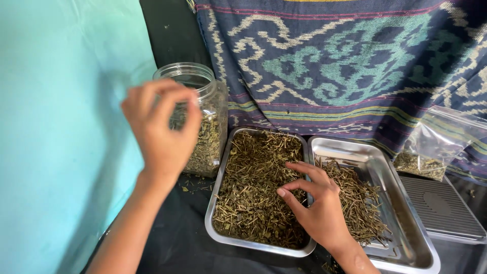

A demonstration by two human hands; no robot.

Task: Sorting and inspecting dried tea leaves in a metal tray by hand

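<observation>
At the upper left of the frame, the left hand (161,133) is raised in front of a clear plastic jar (203,119) partly filled with dried green-brown herb, its fingertips pinched together just above the jar's open mouth. At lower centre sit two rectangular steel trays side by side, touching. The left steel tray (215,198) is packed with dried stems and leaf bits; the right steel tray (401,203) holds a thinner heap of straw-like stems. The right hand (314,203) rests across their shared edge, fingers curled on the left tray's herb. At far right, a clear plastic bag (436,147) holding some herb leans on a patterned woven cloth (345,66), above a grey ridged scale (441,208). The dark surface (177,238) carries everything.
</observation>
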